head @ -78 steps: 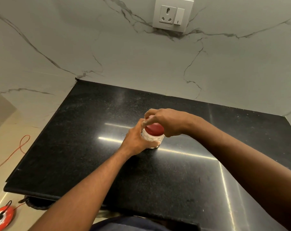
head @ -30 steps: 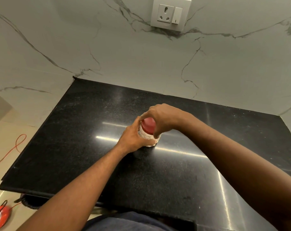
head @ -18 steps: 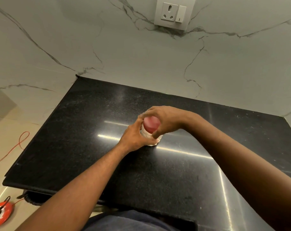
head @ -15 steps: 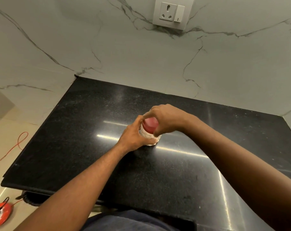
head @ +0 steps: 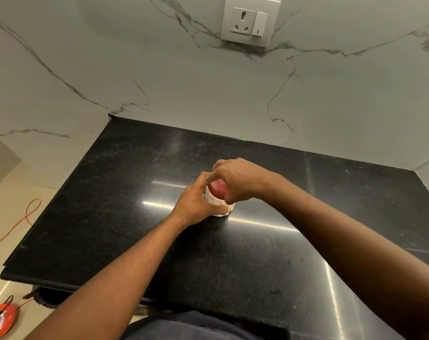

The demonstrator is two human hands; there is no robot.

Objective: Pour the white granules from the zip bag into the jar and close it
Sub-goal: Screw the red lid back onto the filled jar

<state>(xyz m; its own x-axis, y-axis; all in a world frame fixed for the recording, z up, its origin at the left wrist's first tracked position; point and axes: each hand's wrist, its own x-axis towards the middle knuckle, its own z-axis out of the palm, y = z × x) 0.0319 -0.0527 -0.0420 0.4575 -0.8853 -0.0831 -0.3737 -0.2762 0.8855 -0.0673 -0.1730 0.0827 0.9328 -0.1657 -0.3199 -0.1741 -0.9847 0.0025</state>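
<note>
A small clear jar (head: pixel 214 201) with white granules inside stands on the black counter (head: pixel 125 192) near its middle. A red lid (head: pixel 217 189) sits on top of it. My left hand (head: pixel 196 202) wraps round the jar's body from the left. My right hand (head: pixel 238 180) comes over from the right, its fingers curled round the red lid. Most of the jar is hidden by the two hands. No zip bag is in view.
A marble wall (head: pixel 208 94) rises behind the counter, with a socket and switch plate (head: pixel 250 20) high up. On the floor at the left lie an orange cable (head: pixel 24 217) and a red cable reel (head: pixel 0 322). The counter's front edge is close to my body.
My right hand has turned on the red lid while my left hand kept hold of the jar. The jar has stayed in the same spot.
</note>
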